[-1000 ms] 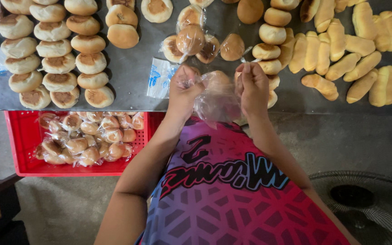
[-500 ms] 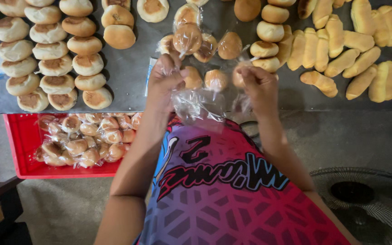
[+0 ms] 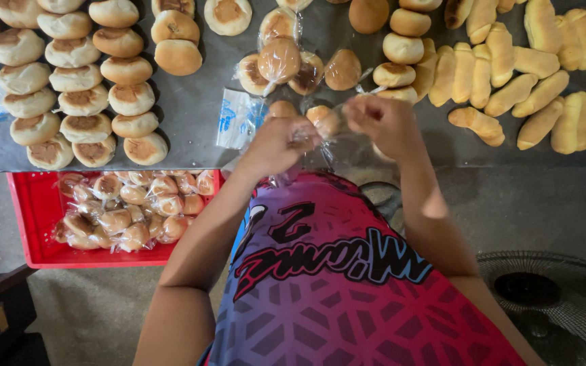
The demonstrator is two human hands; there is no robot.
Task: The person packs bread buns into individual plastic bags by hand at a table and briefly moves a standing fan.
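Grey metal table [image 3: 198, 108] above; bare concrete floor [image 3: 103, 305]; fan grille [image 3: 557, 305] at right; dim light.

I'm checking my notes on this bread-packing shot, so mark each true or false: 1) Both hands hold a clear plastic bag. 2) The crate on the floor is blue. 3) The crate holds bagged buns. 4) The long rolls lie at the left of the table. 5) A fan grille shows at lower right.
1) True: the left hand and right hand both grip the clear plastic bag with buns in it.
2) False: the crate is red.
3) True: bagged buns fill it.
4) False: the long rolls lie at the right; round buns are at the left.
5) True: a fan grille shows there.
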